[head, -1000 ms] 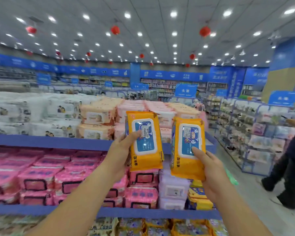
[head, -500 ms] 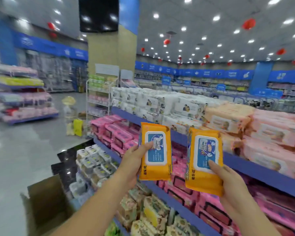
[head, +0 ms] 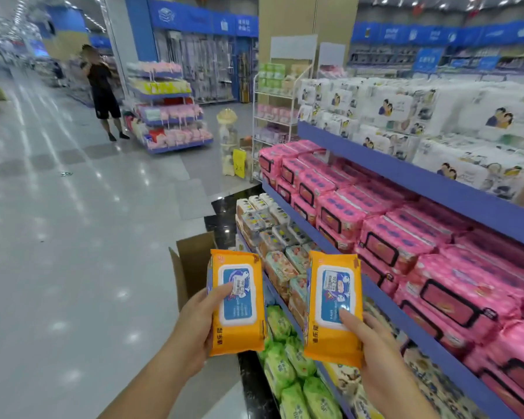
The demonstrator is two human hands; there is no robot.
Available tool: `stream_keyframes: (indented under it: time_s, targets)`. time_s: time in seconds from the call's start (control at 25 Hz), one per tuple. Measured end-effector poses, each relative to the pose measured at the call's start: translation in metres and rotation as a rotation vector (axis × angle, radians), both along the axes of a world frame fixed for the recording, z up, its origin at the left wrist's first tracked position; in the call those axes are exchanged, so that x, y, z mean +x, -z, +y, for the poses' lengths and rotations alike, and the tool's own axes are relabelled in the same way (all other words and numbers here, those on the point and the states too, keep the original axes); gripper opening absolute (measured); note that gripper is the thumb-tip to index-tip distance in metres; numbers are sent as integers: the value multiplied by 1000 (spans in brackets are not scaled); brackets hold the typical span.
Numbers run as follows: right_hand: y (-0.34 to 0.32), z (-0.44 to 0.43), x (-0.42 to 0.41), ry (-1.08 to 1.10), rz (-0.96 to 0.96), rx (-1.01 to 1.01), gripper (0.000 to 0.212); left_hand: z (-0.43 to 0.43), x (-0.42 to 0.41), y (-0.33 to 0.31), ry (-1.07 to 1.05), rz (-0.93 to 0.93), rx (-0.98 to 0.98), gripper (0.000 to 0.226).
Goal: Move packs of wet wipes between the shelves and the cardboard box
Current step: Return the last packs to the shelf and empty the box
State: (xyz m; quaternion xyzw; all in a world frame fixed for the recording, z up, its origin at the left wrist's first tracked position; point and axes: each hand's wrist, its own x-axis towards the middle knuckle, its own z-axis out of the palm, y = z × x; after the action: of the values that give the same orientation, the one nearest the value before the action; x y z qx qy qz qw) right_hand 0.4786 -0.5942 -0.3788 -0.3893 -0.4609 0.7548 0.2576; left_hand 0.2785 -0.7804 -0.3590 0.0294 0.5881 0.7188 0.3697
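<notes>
The left hand [head: 194, 325] clasps the left pack [head: 236, 303], the right hand [head: 372, 349] the right pack [head: 333, 309], both upright, with the cardboard box [head: 191, 267] just beyond, nearer the left hand.

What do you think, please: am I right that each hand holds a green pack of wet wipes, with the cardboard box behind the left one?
Not quite: in the head view the left pack in the left hand and the right pack in the right hand are orange, not green. The cardboard box is behind the left one.
</notes>
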Motion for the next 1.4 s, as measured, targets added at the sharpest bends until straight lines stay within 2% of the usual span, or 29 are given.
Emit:
stream_keyframes:
  time_s: [0.16, 0.28, 0.48, 0.64, 0.8, 0.96, 1.04, 1.16, 1.4]
  targets:
    - [40, -21, -23, 78, -76, -130, 35, 1, -21, 37, 35, -70, -57, 37]
    - [53, -34, -52, 127, -81, -113, 32, 11, -53, 58, 103, -114, -74, 37]
    - [75, -65, -91, 353, -4, -82, 53, 35, -124, 72, 405, -34, -112, 39]
    - [88, -108, -88, 552, 50, -132, 55, 52, -135, 82, 640, -24, -175, 39]
    - [93, -166, -41, 816, 30, -182, 51, 62, -83, 98, 924, -31, -200, 46]
    - [89, -223, 16, 1063, 5, -199, 77, 60, -4, 108, 1165, -66, -162, 42]
    - [84, -252, 45, 1151, -9, -178, 68, 54, 35, 111, 1260, -72, -145, 46]
    - [81, -286, 85, 1249, -36, -163, 57, 45, 89, 110, 1358, -78, -136, 44]
    - [91, -291, 165, 1272, -157, -135, 63, 46, 172, 114, 1401, -81, -170, 41]
